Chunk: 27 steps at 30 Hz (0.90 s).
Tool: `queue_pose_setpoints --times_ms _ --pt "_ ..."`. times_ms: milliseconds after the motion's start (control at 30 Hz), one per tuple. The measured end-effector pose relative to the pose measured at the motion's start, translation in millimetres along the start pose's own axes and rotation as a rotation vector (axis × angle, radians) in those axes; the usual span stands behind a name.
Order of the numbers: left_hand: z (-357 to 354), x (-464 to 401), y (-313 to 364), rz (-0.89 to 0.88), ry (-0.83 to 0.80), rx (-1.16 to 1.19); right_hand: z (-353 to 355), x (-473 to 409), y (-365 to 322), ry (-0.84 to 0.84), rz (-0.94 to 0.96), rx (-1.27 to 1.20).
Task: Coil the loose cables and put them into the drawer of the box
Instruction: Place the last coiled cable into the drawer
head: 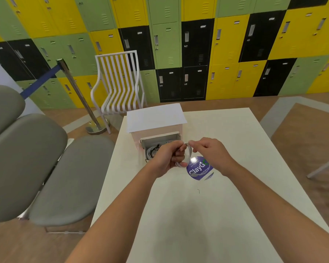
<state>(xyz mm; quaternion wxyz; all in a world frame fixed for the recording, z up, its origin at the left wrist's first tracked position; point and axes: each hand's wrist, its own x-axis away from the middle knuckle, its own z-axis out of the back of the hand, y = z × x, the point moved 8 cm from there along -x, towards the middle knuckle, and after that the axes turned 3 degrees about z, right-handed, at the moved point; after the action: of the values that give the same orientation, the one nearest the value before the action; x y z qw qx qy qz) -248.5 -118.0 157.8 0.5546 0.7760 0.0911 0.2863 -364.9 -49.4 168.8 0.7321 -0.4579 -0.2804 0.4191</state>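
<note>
The left hand has its fingers curled round a coiled white cable, gripping the loop from the left side, while the right hand pinches the top of the same loop between thumb and fingertips. The coil stands roughly upright between the two hands, held above the table just in front of the open drawer. Below the hands a round purple sticker lies flat on the tabletop, partly hidden by the right hand. The drawer is pulled out of a small white box standing at the far edge of the table, and more coiled cables already lie inside it. To the left stand grey padded seats; beyond the table are a white slatted chair, a barrier post and a wall of green, yellow and black lockers.
</note>
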Motion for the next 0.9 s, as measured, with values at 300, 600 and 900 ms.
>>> queue_pose_setpoints --times_ms 300,600,900 --pt "4.1 -4.7 -5.4 -0.005 0.059 0.024 -8.4 -4.2 -10.9 -0.117 0.014 0.198" --pt "23.4 -16.2 -1.4 -0.074 0.325 -0.440 -8.4 -10.1 -7.3 -0.202 -0.103 0.095" --pt "24.6 -21.6 -5.1 -0.050 0.333 -0.355 -5.9 -5.3 4.8 -0.154 -0.172 -0.197"
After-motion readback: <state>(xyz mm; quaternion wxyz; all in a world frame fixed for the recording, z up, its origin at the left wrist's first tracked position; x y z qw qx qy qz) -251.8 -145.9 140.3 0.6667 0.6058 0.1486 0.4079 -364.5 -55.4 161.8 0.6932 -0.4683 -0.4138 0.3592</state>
